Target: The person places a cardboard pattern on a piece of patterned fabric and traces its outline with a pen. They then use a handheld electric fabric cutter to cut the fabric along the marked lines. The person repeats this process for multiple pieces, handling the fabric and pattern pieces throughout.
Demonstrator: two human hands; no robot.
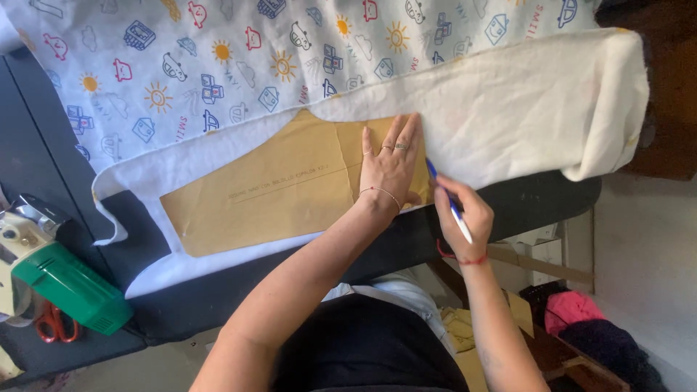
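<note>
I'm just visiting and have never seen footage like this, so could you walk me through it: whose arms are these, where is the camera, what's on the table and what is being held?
There is no machine here: a person wears a camera on the head, so this single view looks down their own arms onto a dark work table. The left hand lies flat, fingers spread, pressing a tan paper pattern piece onto cream-white fabric. The right hand holds a blue pen, its tip at the pattern's edge. Beyond lies a white printed cloth with little suns, houses and cars. At the left sit a green and cream power tool and orange-handled scissors.
</note>
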